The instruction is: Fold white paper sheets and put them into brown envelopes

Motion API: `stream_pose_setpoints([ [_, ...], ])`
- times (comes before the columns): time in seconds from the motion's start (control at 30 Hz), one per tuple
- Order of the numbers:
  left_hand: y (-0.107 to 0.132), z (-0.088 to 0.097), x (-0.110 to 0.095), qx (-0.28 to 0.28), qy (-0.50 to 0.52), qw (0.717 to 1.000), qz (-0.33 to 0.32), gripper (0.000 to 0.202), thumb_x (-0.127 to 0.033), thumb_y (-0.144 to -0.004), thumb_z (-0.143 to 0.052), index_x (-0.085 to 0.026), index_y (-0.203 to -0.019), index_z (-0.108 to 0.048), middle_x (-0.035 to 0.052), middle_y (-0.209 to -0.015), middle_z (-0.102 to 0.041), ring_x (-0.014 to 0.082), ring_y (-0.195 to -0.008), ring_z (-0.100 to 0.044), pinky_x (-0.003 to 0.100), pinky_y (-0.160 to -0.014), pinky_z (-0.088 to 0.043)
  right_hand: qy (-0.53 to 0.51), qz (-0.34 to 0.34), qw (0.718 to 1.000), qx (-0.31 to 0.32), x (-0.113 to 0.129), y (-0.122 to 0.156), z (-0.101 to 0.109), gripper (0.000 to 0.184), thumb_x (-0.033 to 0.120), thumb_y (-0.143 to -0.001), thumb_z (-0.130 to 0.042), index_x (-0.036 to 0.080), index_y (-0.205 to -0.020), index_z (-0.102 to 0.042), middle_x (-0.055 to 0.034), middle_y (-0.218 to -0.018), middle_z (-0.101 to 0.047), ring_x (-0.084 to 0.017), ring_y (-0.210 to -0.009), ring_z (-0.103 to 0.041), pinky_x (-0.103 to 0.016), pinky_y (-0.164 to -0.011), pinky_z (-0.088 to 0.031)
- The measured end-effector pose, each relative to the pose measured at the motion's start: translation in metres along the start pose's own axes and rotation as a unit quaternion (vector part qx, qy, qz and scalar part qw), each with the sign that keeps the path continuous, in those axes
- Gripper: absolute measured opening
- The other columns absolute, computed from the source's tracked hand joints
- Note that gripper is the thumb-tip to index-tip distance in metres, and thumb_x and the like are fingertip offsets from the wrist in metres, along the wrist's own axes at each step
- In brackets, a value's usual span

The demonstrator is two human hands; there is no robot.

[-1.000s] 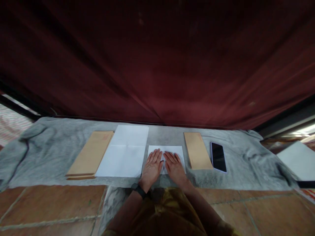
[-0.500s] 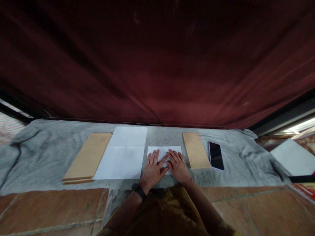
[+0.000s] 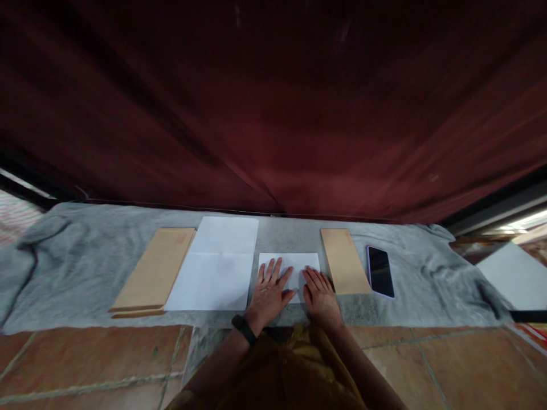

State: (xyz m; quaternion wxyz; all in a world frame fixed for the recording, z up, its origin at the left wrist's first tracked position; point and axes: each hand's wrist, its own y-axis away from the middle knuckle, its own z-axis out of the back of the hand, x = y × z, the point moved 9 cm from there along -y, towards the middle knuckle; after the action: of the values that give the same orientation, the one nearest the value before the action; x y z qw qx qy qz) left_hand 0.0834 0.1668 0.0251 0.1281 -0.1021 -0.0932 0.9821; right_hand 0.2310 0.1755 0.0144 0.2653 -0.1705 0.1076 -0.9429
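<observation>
Small white sheet (image 3: 298, 279) is sitting under both hands, nothing pinched: the left hand (image 3: 267, 299) is resting on it with fingers spread, the right hand (image 3: 322, 302) with fingers bunched closer. It's lying just right of the big creased sheet (image 3: 213, 273), on a grey cloth (image 3: 290, 234) that's looking pretty soft, so I'm thinking uneven pressure could skid or crease it. Also, the brown envelope (image 3: 345, 262) is lying farther right of that big sheet, near the right hand, so a sideways slip could bump it.
</observation>
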Motion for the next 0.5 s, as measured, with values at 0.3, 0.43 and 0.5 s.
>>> stream_pose_setpoints([
  [0.3, -0.014, 0.006, 0.024, -0.023, 0.011, 0.999, 0.026, 0.053, -0.051, -0.096, -0.052, -0.030, -0.145, -0.051, 0.0050, -0.157, -0.045, 0.0311, -0.147, -0.036, 0.057, -0.123, -0.024, -0.011, 0.008, 1.000, -0.007, 0.003, -0.003, 0.006, 0.050, 0.019, -0.097, -0.043, 0.016, -0.147, -0.048, -0.0120, -0.149, -0.053, -0.026, -0.139, -0.047, -0.049, -0.117, -0.037],
  [0.43, -0.010, 0.009, 0.022, -0.021, 0.001, 0.999, 0.032, 0.051, -0.036, -0.099, -0.048, -0.017, -0.146, -0.050, 0.0131, -0.157, -0.044, 0.0305, -0.148, -0.035, 0.053, -0.123, -0.027, -0.023, 0.001, 1.000, -0.008, 0.003, -0.003, 0.006, 0.051, 0.018, -0.096, -0.043, 0.017, -0.147, -0.048, -0.0117, -0.149, -0.053, -0.025, -0.139, -0.047, -0.049, -0.118, -0.036],
  [0.5, -0.003, 0.008, 0.007, -0.011, 0.011, 1.000, -0.006, 0.050, -0.028, -0.099, -0.044, -0.014, -0.147, -0.047, 0.0137, -0.157, -0.043, 0.0273, -0.149, -0.035, 0.050, -0.123, -0.029, -0.025, -0.006, 1.000, -0.009, 0.002, -0.002, 0.007, 0.051, 0.019, -0.096, -0.043, 0.018, -0.147, -0.048, -0.0115, -0.148, -0.054, -0.025, -0.139, -0.048, -0.049, -0.118, -0.036],
])
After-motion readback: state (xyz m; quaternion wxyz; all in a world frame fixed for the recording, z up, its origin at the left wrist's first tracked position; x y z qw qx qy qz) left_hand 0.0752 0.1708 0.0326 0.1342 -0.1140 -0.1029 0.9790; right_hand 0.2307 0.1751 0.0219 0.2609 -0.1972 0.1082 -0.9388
